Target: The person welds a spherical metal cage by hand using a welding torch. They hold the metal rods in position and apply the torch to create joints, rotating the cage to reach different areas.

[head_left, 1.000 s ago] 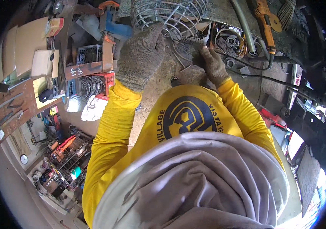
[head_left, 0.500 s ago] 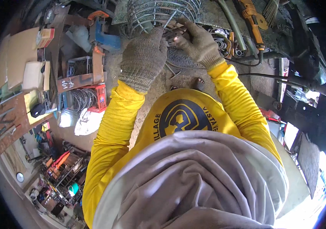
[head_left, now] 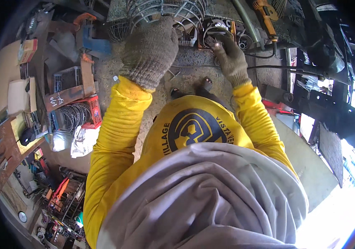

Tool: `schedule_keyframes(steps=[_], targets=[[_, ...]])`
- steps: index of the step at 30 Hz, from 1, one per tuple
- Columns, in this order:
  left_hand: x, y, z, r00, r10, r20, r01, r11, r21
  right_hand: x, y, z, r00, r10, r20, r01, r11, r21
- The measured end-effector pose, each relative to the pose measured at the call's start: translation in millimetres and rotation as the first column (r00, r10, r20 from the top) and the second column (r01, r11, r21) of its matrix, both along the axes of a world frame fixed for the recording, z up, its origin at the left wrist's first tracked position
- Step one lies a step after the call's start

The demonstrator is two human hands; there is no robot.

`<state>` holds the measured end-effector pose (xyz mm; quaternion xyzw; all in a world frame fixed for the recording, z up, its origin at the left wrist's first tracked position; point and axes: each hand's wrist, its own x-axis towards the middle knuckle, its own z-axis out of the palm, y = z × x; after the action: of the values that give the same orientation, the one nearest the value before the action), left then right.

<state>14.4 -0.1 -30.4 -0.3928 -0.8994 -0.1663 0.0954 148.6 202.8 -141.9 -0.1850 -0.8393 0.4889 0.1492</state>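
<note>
A curved cage of grey metal rods [head_left: 144,18] stands on the work surface at the far middle. My left hand [head_left: 150,54], in a grey-brown knit glove, is closed with its back upward, overlapping the near rim of the cage. Its fingertips are hidden, so I cannot tell what they grip. My right hand [head_left: 230,58], in a similar glove, is closed to the right of the cage, apart from it. Between its thumb and fingers is a small dark, rough piece [head_left: 211,40], whose kind I cannot make out. A thin curved rod or wire shows beside it.
An orange angle grinder [head_left: 265,18] lies at the far right beside a metal pipe [head_left: 244,18]. A black cable [head_left: 277,67] runs rightward. To the left are a blue clamp-like tool [head_left: 92,43], a red crate [head_left: 95,112] and coiled wire rings [head_left: 71,118]. My feet are below the bench.
My right hand has moved away from my left and from the cage, to the right, with the small dark piece. The whole view has shifted slightly.
</note>
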Motion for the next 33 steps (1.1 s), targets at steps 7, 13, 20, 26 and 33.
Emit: schedule_keyframes(steps=[7, 13, 20, 26, 33], targets=[[-3.0, -0.3, 3.8, 0.999, -0.024, 0.028, 0.022, 0.998, 0.058, 66.5, 18.2, -2.4, 0.94, -0.303, -0.154, 0.277, 0.946, -0.171], [-4.0, -9.3, -1.4, 0.992, -0.011, -0.123, 0.021, 0.996, 0.081, 118.9, 130.3, -13.9, 0.548, -0.694, -0.467, 0.749, 0.656, -0.095], [7.4, -3.9, 1.6, 0.997, 0.053, -0.053, -0.05, 0.997, 0.065, 140.9, 196.7, -3.9, 0.469, -0.864, -0.186, 0.85, 0.498, -0.17], [8.4, -0.4, 4.5, 0.997, 0.081, -0.009, -0.081, 0.997, 0.017, 126.8, 236.6, -27.0, 0.513, -0.842, -0.168, 0.855, 0.518, 0.014], [6.1, 0.8, -1.0, 0.996, 0.066, -0.053, -0.064, 0.997, 0.046, 133.3, 248.8, -20.9, 0.506, -0.854, -0.125, 0.852, 0.471, 0.23]])
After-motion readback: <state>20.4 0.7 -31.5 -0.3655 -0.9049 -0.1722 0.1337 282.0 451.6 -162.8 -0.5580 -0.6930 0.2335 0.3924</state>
